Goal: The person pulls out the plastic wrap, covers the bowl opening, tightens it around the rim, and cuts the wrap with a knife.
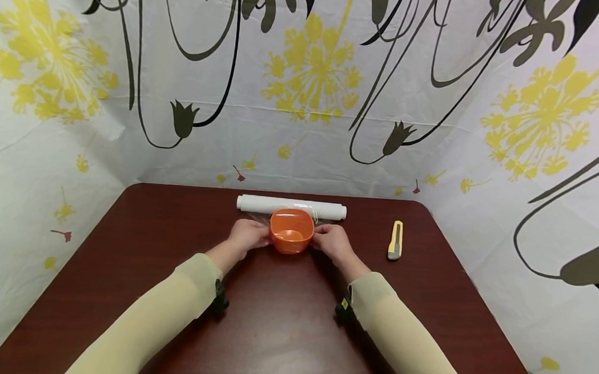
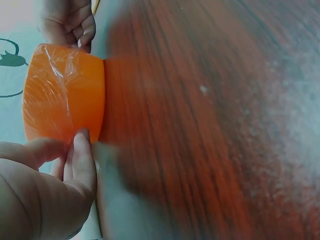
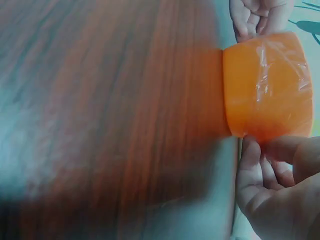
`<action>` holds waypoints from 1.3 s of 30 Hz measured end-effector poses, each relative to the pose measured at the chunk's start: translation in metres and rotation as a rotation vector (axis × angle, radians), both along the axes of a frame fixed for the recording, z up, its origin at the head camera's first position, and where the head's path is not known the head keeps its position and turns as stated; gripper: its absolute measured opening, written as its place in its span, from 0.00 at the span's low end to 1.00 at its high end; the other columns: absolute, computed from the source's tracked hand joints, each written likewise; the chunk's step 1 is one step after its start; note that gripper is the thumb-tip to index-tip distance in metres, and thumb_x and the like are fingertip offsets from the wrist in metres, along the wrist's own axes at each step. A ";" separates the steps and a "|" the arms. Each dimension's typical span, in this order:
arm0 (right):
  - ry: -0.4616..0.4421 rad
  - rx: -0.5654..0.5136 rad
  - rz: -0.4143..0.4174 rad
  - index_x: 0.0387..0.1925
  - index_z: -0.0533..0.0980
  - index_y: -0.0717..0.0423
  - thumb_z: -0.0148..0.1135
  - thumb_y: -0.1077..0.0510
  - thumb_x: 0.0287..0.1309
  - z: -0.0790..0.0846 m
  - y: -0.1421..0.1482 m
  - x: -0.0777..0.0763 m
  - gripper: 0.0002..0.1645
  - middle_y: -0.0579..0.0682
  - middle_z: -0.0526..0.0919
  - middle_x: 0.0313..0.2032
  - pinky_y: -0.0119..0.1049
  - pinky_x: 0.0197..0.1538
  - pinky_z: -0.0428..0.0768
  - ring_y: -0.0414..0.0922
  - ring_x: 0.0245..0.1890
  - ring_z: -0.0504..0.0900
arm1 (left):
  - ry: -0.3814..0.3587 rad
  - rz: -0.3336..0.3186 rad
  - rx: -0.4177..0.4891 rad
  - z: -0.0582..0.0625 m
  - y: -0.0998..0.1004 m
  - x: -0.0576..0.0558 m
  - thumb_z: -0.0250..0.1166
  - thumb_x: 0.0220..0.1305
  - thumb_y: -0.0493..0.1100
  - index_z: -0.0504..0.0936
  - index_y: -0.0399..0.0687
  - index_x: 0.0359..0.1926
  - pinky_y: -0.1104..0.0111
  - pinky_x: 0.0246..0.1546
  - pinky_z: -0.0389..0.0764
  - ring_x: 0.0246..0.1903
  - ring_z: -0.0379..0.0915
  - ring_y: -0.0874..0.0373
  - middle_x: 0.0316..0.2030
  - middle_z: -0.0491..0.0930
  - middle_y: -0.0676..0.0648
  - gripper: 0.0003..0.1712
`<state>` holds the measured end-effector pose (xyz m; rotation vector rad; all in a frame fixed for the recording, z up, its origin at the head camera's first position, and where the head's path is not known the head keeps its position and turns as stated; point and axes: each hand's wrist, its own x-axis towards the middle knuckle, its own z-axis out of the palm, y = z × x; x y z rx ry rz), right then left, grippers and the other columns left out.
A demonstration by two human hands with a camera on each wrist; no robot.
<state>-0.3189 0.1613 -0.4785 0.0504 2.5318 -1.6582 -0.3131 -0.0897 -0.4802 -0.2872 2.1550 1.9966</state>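
One orange bowl [image 1: 291,230] stands upright near the far edge of the one table [image 1: 281,323], midway between two hands. Clear film [image 2: 62,75] lies against its outer side, told by its creases and shine; its edges are hard to make out. The left hand [image 1: 248,234] has its thumb and fingers [image 2: 85,160] pinched together just beside the bowl, and the right hand [image 1: 333,240] does the same on the other side; each seems to hold an edge of the film, though the fingertips are partly hidden. Behind the bowl lies one white roll [image 1: 291,202], the front of its middle covered by the bowl's rim. One yellow and grey cutter [image 1: 396,240] lies on the table to the right, well apart from the right hand; whether its blade is out cannot be seen. Two pale sleeves [image 1: 153,309] run off the bottom of the head view, and two dark wrist devices are partly covered by them. A flowered cloth [image 1: 291,152] stands behind and on both sides, cut off at the top.
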 end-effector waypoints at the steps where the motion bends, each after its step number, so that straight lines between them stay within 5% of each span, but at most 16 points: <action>1: 0.008 0.005 0.002 0.51 0.87 0.69 0.66 0.64 0.73 0.001 -0.001 -0.001 0.13 0.59 0.92 0.42 0.37 0.45 0.91 0.41 0.36 0.89 | 0.010 0.001 -0.009 0.001 0.001 0.000 0.66 0.76 0.32 0.86 0.26 0.59 0.70 0.41 0.91 0.32 0.85 0.63 0.55 0.88 0.32 0.16; 6: 0.006 0.003 -0.001 0.61 0.83 0.68 0.65 0.67 0.73 0.004 -0.004 -0.002 0.19 0.63 0.91 0.49 0.41 0.48 0.92 0.45 0.40 0.91 | 0.033 0.009 -0.040 0.005 0.003 0.000 0.68 0.75 0.31 0.85 0.29 0.62 0.65 0.49 0.91 0.38 0.86 0.60 0.60 0.85 0.31 0.18; 15: 0.017 0.080 -0.034 0.48 0.90 0.64 0.70 0.63 0.71 0.001 -0.004 -0.001 0.10 0.60 0.93 0.43 0.38 0.43 0.92 0.43 0.34 0.92 | 0.020 0.044 -0.053 0.004 0.003 -0.001 0.68 0.74 0.31 0.90 0.30 0.56 0.64 0.50 0.92 0.34 0.86 0.62 0.54 0.89 0.34 0.13; 23: 0.130 0.341 -0.058 0.42 0.91 0.59 0.70 0.58 0.71 0.001 -0.006 0.000 0.09 0.54 0.92 0.41 0.39 0.44 0.84 0.48 0.40 0.85 | 0.030 0.066 -0.067 0.001 0.006 0.001 0.67 0.77 0.32 0.90 0.31 0.56 0.60 0.55 0.91 0.42 0.89 0.56 0.54 0.88 0.34 0.12; 31: 0.046 0.192 -0.029 0.47 0.91 0.62 0.70 0.61 0.71 0.001 -0.005 0.001 0.10 0.56 0.94 0.36 0.34 0.39 0.90 0.40 0.30 0.91 | 0.053 0.095 -0.114 -0.001 0.010 0.003 0.65 0.78 0.32 0.90 0.33 0.55 0.63 0.51 0.91 0.40 0.86 0.58 0.55 0.88 0.35 0.12; 39: 0.036 0.197 0.081 0.47 0.90 0.66 0.67 0.65 0.73 0.008 -0.002 0.001 0.10 0.53 0.92 0.32 0.33 0.40 0.90 0.37 0.29 0.88 | 0.069 0.134 -0.079 0.000 0.013 0.008 0.66 0.75 0.29 0.91 0.32 0.53 0.71 0.42 0.90 0.34 0.84 0.62 0.51 0.89 0.36 0.12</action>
